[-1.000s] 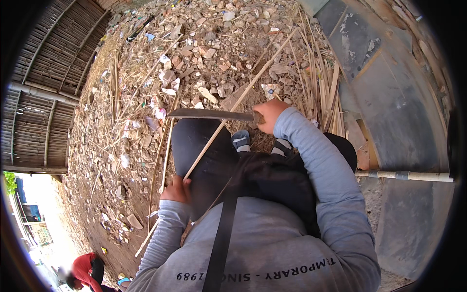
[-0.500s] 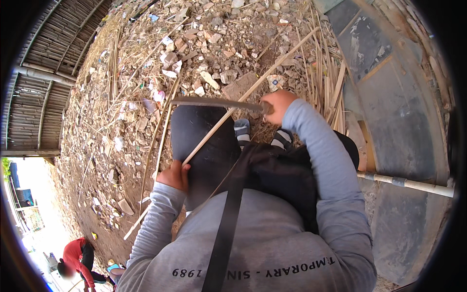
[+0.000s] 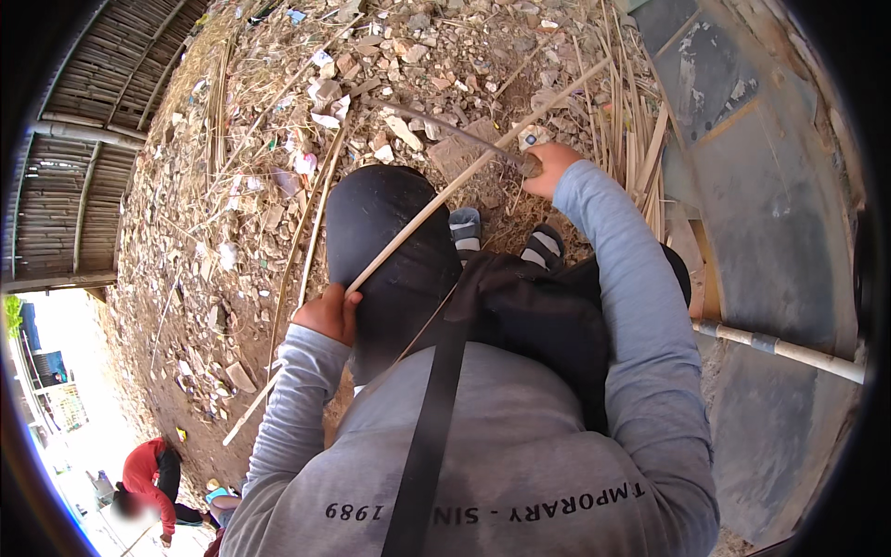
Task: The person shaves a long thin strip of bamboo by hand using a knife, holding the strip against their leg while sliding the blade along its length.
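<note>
A long pale bamboo strip (image 3: 414, 223) runs slantwise from lower left to upper right, across my dark-trousered left knee (image 3: 382, 200). My left hand (image 3: 327, 314) is closed round it beside that knee. My right hand (image 3: 554, 171) grips the short round handle of a long-bladed knife (image 3: 447, 128). Its blade points to the upper left and crosses the strip near the handle; I cannot tell whether its edge is cutting in. Both sandalled feet (image 3: 467, 226) show between my knees.
Rubble and litter (image 3: 278, 167) cover the ground. More bamboo strips (image 3: 631, 130) lie at the upper right beside dark panels (image 3: 761, 213) and a pole (image 3: 789, 351). A woven bamboo wall (image 3: 60, 204) stands left. A person in red (image 3: 147, 473) bends down at lower left.
My right hand and the knife have moved away from me and slightly right, toward the strip's far end. The blade now tilts up to the left. My left hand keeps its hold.
</note>
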The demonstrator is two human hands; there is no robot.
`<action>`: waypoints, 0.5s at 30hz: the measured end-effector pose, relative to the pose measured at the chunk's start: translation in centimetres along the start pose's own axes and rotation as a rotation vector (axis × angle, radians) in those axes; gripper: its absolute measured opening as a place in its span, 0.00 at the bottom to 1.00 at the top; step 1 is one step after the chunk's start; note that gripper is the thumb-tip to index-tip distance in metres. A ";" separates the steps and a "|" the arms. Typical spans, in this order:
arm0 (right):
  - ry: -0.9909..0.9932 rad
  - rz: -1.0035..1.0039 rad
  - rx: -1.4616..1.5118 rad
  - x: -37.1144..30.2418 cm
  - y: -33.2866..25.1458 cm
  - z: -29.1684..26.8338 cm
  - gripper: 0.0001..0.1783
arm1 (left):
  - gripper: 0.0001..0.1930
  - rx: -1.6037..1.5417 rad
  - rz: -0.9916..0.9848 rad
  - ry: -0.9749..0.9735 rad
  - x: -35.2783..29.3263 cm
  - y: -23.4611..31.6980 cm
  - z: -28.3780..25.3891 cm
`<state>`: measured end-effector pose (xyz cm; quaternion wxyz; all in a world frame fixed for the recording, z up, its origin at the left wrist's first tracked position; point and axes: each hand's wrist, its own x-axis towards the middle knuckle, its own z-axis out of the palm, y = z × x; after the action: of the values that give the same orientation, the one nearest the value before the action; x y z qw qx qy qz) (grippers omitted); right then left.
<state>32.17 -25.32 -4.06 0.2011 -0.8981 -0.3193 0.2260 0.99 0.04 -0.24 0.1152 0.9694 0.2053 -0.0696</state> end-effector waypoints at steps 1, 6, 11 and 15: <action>0.033 0.011 0.001 0.0 0.5 0.0 0.15 | 0.16 0.004 0.004 -0.008 -0.1 -0.1 0.0; 0.052 -0.117 -0.049 -1.1 -1.9 0.8 0.17 | 0.17 -0.007 0.008 -0.056 -0.1 -1.1 -0.3; -0.210 -0.021 0.081 -0.7 0.8 -0.2 0.26 | 0.18 -0.197 0.094 -0.092 0.6 -1.0 -1.3; 0.037 -0.187 -0.014 -1.1 -1.0 1.1 0.19 | 0.19 -0.190 0.081 -0.127 0.5 -1.1 -1.6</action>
<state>30.34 -25.12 -4.13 0.2209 -0.8698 -0.3995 0.1873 1.10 1.59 0.98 0.2222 0.9552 0.1637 -0.1065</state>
